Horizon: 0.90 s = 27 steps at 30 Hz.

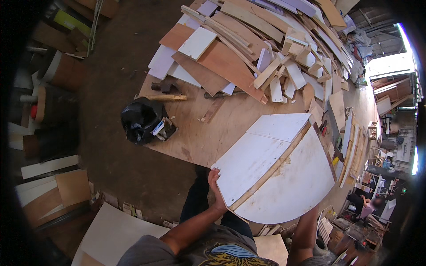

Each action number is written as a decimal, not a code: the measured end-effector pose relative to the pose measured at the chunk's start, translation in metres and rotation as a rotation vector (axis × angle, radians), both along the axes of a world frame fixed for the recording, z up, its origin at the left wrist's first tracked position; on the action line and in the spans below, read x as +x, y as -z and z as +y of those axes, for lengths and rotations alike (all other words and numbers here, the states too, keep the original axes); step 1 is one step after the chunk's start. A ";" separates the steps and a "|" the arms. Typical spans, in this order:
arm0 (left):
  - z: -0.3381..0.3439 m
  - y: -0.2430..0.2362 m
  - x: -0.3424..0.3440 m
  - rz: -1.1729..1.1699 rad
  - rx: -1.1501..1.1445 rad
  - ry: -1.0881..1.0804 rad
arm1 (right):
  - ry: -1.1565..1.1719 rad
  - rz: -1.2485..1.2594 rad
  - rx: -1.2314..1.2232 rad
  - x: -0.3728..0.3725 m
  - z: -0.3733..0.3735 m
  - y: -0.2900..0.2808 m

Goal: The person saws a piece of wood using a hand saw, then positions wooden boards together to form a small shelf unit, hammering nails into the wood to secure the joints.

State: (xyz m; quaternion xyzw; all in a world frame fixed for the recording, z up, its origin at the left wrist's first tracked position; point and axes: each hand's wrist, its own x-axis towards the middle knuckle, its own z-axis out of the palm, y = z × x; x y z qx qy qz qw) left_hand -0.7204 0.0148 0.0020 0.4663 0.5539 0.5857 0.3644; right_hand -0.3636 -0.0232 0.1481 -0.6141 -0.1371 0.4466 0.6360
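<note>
I grip a white panel piece (284, 177), curved along its lower right and edged with a soiled wooden strip, with my left hand (214, 186) at its left edge. My right hand (313, 210) goes behind the curved lower edge, its fingers hidden. The piece is tilted over the near right part of the plywood tabletop (186, 137). A black bulky object (140, 122), too unclear to name, sits at the table's left edge with small packets against it. Just beyond it lie a wooden-handled tool (166, 97) and some dark items.
Offcuts and boards (248, 44) are piled on the table's far half. Sheet scraps (57, 195) and dark rolled or stacked material lean at left. Dirt floor (108, 168) runs beside the table. A seated person (368, 206) is at the far right among cluttered wood and tools.
</note>
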 end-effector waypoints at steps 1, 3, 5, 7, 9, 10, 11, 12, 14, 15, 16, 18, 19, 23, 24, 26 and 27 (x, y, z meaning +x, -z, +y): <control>0.002 -0.004 -0.004 0.047 -0.019 0.009 | 0.005 -0.003 -0.010 -0.001 -0.001 -0.002; 0.012 -0.013 -0.007 0.022 -0.026 0.017 | 0.019 0.001 -0.020 -0.004 0.000 -0.002; 0.012 0.005 -0.008 0.001 -0.032 0.026 | 0.015 0.003 -0.022 -0.002 0.007 -0.001; 0.018 0.029 -0.011 -0.030 -0.042 0.050 | 0.003 0.011 -0.015 0.000 0.020 0.004; 0.034 0.041 -0.012 -0.101 -0.092 0.097 | 0.001 0.018 -0.002 0.006 0.026 0.007; 0.041 0.044 -0.012 -0.143 -0.122 0.119 | 0.004 0.020 0.006 0.010 0.027 0.009; 0.048 0.048 -0.012 -0.183 -0.155 0.127 | 0.000 0.023 0.015 0.014 0.030 0.010; 0.052 0.052 -0.014 -0.221 -0.189 0.137 | -0.003 0.023 0.022 0.019 0.035 0.012; 0.060 0.060 -0.023 -0.272 -0.250 0.138 | -0.032 0.035 0.043 0.025 0.053 0.025; 0.057 0.066 -0.020 -0.298 -0.292 0.194 | -0.009 0.028 0.046 0.032 0.046 0.024; 0.053 0.071 -0.020 -0.311 -0.335 0.235 | 0.002 0.023 0.053 0.036 0.044 0.027; 0.040 0.082 -0.033 -0.285 -0.431 0.317 | 0.009 0.031 0.066 0.041 0.056 0.042; 0.032 0.087 -0.036 -0.256 -0.479 0.381 | 0.035 0.009 0.060 0.042 0.053 0.049; -0.004 0.094 -0.034 -0.086 -0.544 0.528 | 0.282 -0.215 -0.078 0.042 0.037 0.077; -0.015 0.090 -0.029 -0.072 -0.512 0.480 | 0.279 -0.341 -0.126 0.041 0.033 0.084; -0.032 0.081 -0.009 -0.137 -0.413 0.292 | 0.234 -0.409 -0.297 0.044 0.022 0.077; -0.038 0.070 0.002 -0.198 -0.354 0.189 | 0.234 -0.400 -0.329 0.055 0.016 0.090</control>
